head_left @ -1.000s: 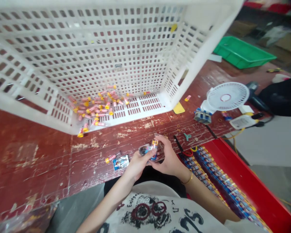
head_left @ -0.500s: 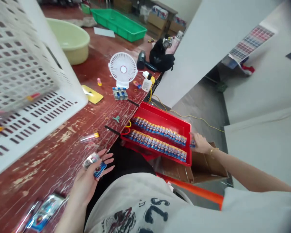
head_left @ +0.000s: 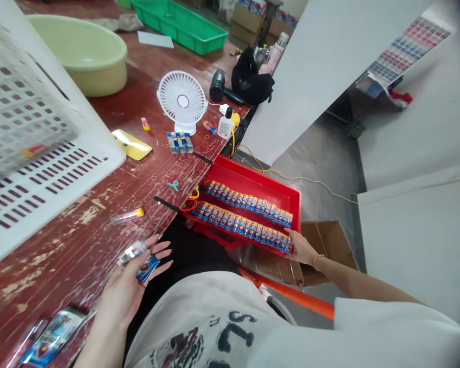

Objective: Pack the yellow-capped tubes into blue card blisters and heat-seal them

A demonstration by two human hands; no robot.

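Note:
My left hand [head_left: 132, 283] lies palm up at the table's near edge with its fingers loosely spread, and a small clear and blue packet [head_left: 140, 260] rests on the palm. My right hand [head_left: 299, 247] reaches to the near right corner of the red tray [head_left: 276, 190], fingers against the end of the front row of small blue packaged items [head_left: 245, 227]. Whether it grips one of them is not visible. A loose clear tube with a yellow cap [head_left: 127, 216] lies on the red table [head_left: 111, 107].
A big white perforated crate [head_left: 38, 168] fills the left. Behind it stand a pale green basin [head_left: 80, 53], a green tray [head_left: 184, 25], a white desk fan [head_left: 182, 99], a glue bottle [head_left: 225, 124] and a black bag [head_left: 251, 82]. A cardboard box [head_left: 322, 245] sits under the tray. Packets [head_left: 48, 337] lie at the near left.
The view swung right from the crate to the red tray. My hands separated: the left stayed with the packet, and the right went to the tray and moved from its right rim to the front row's end.

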